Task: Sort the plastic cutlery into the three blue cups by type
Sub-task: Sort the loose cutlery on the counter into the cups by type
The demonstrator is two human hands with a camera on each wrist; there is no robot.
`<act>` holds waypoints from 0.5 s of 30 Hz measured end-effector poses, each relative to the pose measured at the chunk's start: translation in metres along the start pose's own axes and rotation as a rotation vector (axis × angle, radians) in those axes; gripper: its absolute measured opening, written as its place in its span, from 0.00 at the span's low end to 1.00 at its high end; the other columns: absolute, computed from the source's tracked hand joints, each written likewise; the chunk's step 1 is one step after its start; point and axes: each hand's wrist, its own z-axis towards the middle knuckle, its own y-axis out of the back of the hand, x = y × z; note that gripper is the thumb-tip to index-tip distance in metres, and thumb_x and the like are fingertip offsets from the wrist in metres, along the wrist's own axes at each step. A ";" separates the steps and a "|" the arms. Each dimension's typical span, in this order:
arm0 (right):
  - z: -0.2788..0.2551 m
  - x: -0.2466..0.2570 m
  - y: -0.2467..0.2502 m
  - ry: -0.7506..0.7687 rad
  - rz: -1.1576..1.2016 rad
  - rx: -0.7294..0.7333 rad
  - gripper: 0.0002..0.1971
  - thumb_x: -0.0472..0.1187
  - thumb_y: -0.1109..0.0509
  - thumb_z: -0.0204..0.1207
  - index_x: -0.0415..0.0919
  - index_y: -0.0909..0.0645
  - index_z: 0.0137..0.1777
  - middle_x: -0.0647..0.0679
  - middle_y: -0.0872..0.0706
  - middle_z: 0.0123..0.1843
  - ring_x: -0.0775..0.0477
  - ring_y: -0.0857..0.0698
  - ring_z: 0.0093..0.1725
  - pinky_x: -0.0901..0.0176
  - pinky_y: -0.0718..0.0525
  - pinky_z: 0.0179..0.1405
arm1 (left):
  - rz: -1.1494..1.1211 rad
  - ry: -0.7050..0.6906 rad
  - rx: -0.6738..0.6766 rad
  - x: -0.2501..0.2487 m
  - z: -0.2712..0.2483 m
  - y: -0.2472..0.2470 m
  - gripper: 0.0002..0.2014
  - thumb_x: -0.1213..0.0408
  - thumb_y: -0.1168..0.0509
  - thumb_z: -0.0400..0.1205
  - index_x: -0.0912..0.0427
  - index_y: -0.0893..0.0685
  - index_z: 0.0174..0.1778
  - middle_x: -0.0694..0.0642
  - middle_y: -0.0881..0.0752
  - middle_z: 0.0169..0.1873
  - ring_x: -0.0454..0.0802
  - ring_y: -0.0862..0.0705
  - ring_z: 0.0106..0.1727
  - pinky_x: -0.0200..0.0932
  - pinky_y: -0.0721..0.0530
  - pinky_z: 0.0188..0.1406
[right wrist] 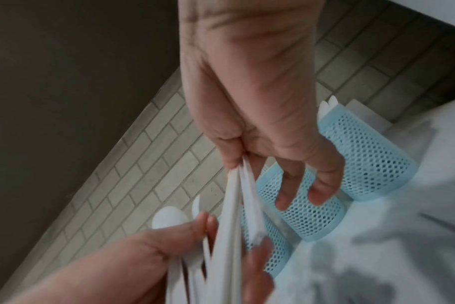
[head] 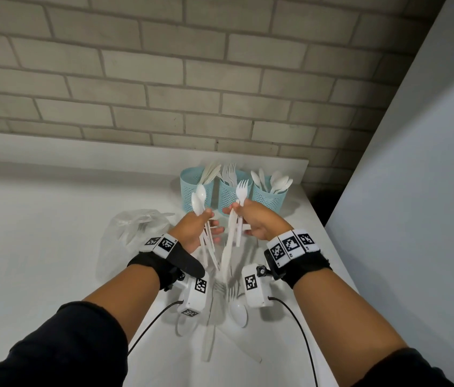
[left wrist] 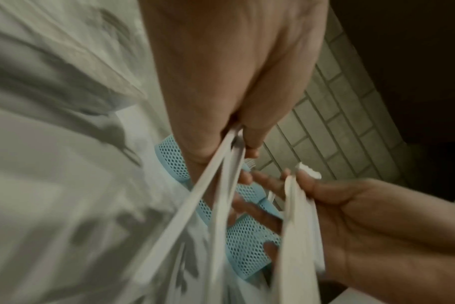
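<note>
Presently, two bunches of white plastic cutlery were held aloft over the table [head: 52, 219], one in each hand. The left hand [head: 195, 230] was curled round a bunch of spoons [head: 199, 201], bowls up, handles trailing down and back toward the wrist; thumb and fingers [left wrist: 252, 115] were seen pinching the handles in the left wrist view. The right hand [head: 253, 222] was closed on a bunch topped by a fork [head: 242, 188], tines up, with two fingers [right wrist: 322, 185] left hanging loose beyond the grip.

Three blue cups were recorded just beyond the fingertips, in a row against the brick wall [head: 164, 79]: the left cup [head: 196, 191] with flat pieces that may be knives, the middle cup [head: 230, 195] with forks, the right cup [head: 269, 198] with spoons. The fork's long axis stood near upright, almost in line with the middle cup directly ahead; the right hand was judged nearer to it. The spoons were held before the left cup, so a crossing to the right cup would be called for.

Loose cutlery [head: 238, 314] lay below the wrists, a clear plastic bag [head: 133, 227] left of the left hand.

No brand or legible writing was found; only black-and-white coded squares on the wristbands [head: 292, 244].
</note>
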 end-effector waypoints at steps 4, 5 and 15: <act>0.004 0.001 -0.008 0.097 0.093 -0.028 0.12 0.45 0.46 0.86 0.46 0.21 0.50 0.45 0.19 0.65 0.42 0.23 0.66 0.44 0.28 0.70 | -0.005 0.007 0.246 0.006 -0.006 -0.002 0.14 0.62 0.47 0.87 0.66 0.20 0.57 0.62 0.11 0.40 0.56 0.10 0.36 0.49 0.10 0.34; 0.003 0.000 -0.011 0.116 0.114 -0.034 0.12 0.44 0.46 0.86 0.43 0.21 0.54 0.43 0.18 0.62 0.42 0.21 0.61 0.45 0.25 0.67 | 0.012 0.011 0.268 0.007 -0.007 -0.003 0.14 0.62 0.46 0.87 0.66 0.19 0.57 0.63 0.10 0.41 0.57 0.09 0.38 0.49 0.10 0.36; 0.006 0.004 -0.005 0.093 0.131 -0.078 0.16 0.46 0.48 0.86 0.43 0.21 0.43 0.48 0.15 0.41 0.50 0.19 0.41 0.54 0.23 0.48 | 0.026 -0.086 0.175 0.004 -0.006 0.000 0.08 0.79 0.37 0.80 0.69 0.18 0.53 0.60 0.09 0.37 0.56 0.09 0.34 0.53 0.12 0.45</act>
